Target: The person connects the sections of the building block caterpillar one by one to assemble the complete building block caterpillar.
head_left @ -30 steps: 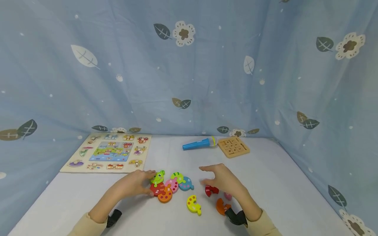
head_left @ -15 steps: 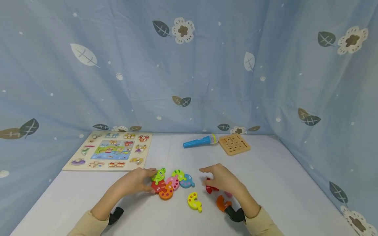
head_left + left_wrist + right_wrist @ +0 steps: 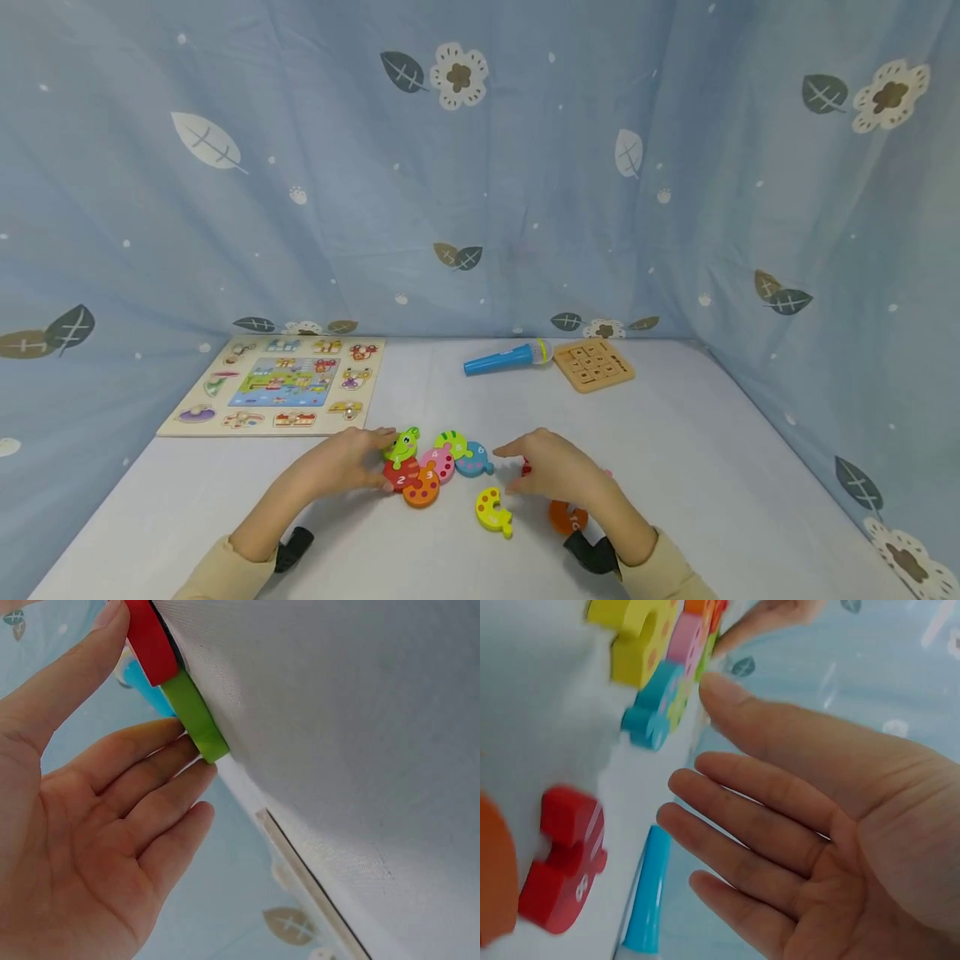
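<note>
I see the caterpillar (image 3: 429, 467) at the table's (image 3: 712, 467) near middle. My left hand (image 3: 348, 461), fingers straight, steadies its head end (holding nothing). My right hand (image 3: 558, 475) hovers open above the red piece (image 3: 561, 868).

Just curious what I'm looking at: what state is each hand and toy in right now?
left hand: open, fingers against the joined puzzle chain
right hand: open, above the red piece
yellow piece: loose, flat
blue toy microphone: lying on its side
</note>
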`<state>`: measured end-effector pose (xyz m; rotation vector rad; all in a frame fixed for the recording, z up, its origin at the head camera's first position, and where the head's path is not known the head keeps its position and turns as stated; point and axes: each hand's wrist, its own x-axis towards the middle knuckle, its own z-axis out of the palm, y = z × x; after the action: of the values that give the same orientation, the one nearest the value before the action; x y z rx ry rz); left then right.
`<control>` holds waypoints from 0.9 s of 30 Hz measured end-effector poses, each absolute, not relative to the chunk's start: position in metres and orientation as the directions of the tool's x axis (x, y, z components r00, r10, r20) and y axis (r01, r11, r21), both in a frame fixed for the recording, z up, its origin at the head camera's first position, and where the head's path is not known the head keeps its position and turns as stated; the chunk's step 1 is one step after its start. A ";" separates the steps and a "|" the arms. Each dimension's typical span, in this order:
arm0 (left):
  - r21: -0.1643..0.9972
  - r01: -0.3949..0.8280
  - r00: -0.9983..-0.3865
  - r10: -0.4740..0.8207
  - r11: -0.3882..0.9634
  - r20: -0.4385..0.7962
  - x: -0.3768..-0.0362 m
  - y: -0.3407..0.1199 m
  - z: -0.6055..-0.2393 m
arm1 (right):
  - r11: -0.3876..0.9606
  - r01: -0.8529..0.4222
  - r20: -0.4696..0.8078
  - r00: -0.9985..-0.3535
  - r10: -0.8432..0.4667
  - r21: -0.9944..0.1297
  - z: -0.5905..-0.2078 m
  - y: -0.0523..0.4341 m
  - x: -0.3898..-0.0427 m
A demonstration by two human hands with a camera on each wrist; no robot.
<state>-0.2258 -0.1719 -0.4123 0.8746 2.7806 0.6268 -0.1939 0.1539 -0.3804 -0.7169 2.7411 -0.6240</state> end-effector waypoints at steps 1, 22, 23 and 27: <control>0.438 0.508 -0.818 0.575 0.742 -0.027 -0.225 -0.172 -0.412 | 0.784 -0.422 -0.118 -0.845 -0.522 -0.455 -0.380 0.152 -0.192; 0.426 0.513 -0.816 0.577 0.745 -0.026 -0.225 -0.172 -0.408 | 0.811 -0.465 -0.105 -0.842 -0.529 -0.355 -0.405 0.135 -0.171; 0.430 0.516 -0.814 0.580 0.741 -0.024 -0.225 -0.172 -0.409 | 0.812 -0.467 -0.107 -0.841 -0.530 -0.350 -0.405 0.136 -0.171; 0.433 0.516 -0.813 0.582 0.739 -0.024 -0.225 -0.172 -0.409 | 0.800 -0.486 -0.110 -0.828 -0.550 -0.352 -0.405 0.139 -0.172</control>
<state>-0.2245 -0.1719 -0.4089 0.8845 2.7807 0.6214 -0.1722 0.1394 -0.4055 -0.8100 2.7814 -0.4605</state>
